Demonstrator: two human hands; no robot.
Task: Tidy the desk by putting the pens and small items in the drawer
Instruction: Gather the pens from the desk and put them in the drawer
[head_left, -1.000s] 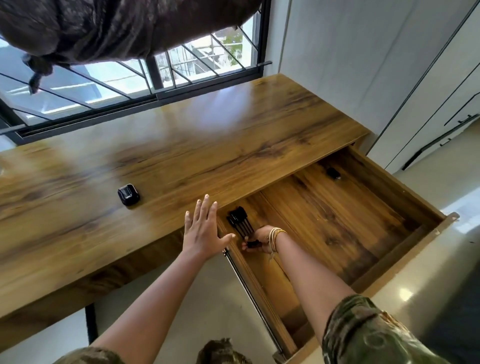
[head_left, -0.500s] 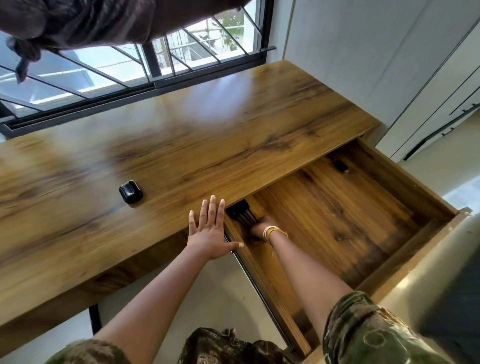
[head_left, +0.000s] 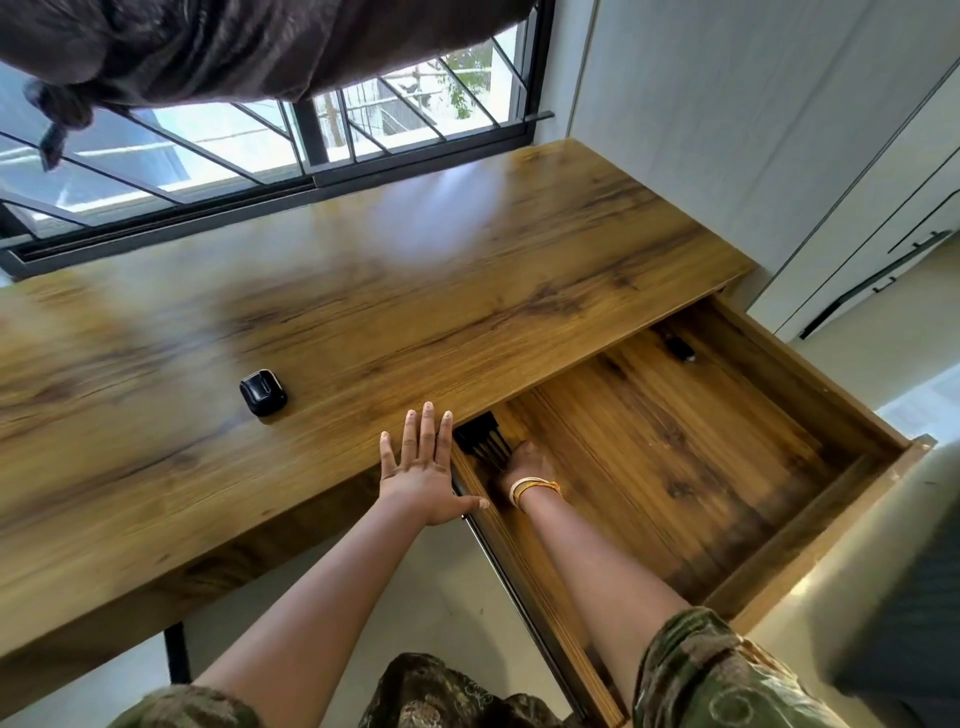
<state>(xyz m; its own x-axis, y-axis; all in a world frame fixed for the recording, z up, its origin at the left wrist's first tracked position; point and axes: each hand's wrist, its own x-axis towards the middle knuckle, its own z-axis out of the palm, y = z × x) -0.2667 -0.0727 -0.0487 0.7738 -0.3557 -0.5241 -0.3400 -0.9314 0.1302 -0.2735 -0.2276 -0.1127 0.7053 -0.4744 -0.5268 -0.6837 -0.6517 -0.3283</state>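
A bundle of black pens (head_left: 482, 442) lies in the far left corner of the open wooden drawer (head_left: 823, 525), partly tucked under the desk edge. My right hand (head_left: 525, 462), with bangles at the wrist, reaches into the drawer and its curled fingers cover the pens' near ends. My left hand (head_left: 422, 462) rests flat on the front edge of the wooden desk (head_left: 415, 291), fingers spread, holding nothing. On the desk top to the left sits a small black case (head_left: 262, 392). Another small black item (head_left: 681, 349) lies at the drawer's far right.
A barred window (head_left: 311, 150) with a dark curtain above runs along the desk's back edge. White cabinets (head_left: 857, 182) with black handles stand to the right. The drawer's metal rail (head_left: 511, 577) juts out toward me on its left side.
My right hand has pushed the pens deeper toward the drawer's far left corner, so they now sit partly under the desk edge. My left hand stays flat on the desk.
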